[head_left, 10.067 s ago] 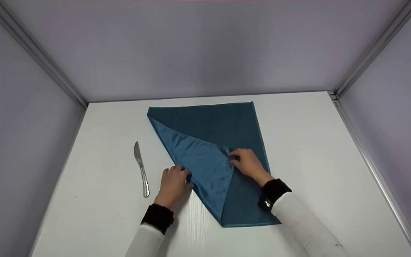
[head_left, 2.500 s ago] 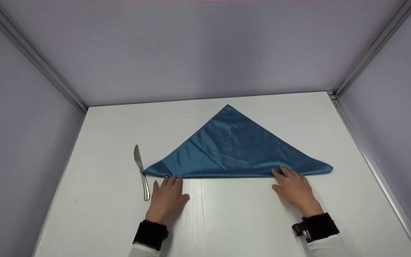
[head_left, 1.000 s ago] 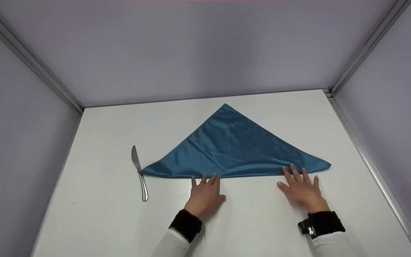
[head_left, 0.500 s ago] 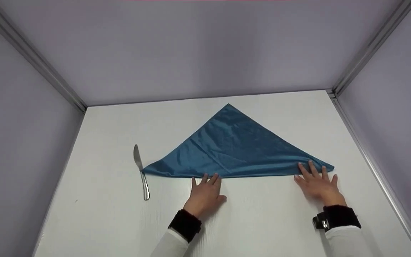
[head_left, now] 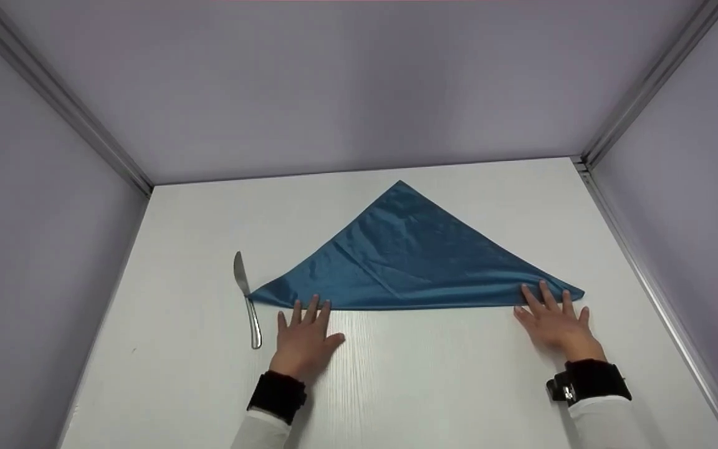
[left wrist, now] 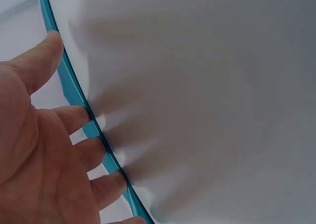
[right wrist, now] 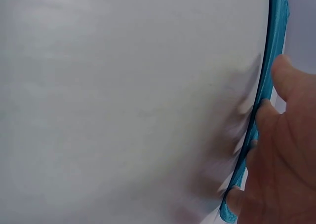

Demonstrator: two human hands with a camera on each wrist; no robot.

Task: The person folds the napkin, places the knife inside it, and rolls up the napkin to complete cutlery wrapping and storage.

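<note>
A teal satin napkin (head_left: 412, 262) lies folded into a triangle on the white table (head_left: 434, 380), its long folded edge toward me and its point away. My left hand (head_left: 303, 337) lies flat with straight fingers, the fingertips (left wrist: 81, 116) touching the folded edge near the left corner. My right hand (head_left: 555, 321) lies flat too, its fingertips (right wrist: 264, 110) pressing the edge of the napkin (right wrist: 274, 51) near the right corner. Both wrist views show the thin teal napkin edge (left wrist: 74, 93) against the tabletop.
A metal table knife (head_left: 247, 299) lies left of the napkin, its blade pointing away; the napkin's left corner overlaps it. Pale walls with metal corner rails (head_left: 646, 93) close in the table on three sides.
My left hand has slid left along the folded edge from the middle to near the left corner. My right hand moved right to the right corner half a second earlier and now rests.
</note>
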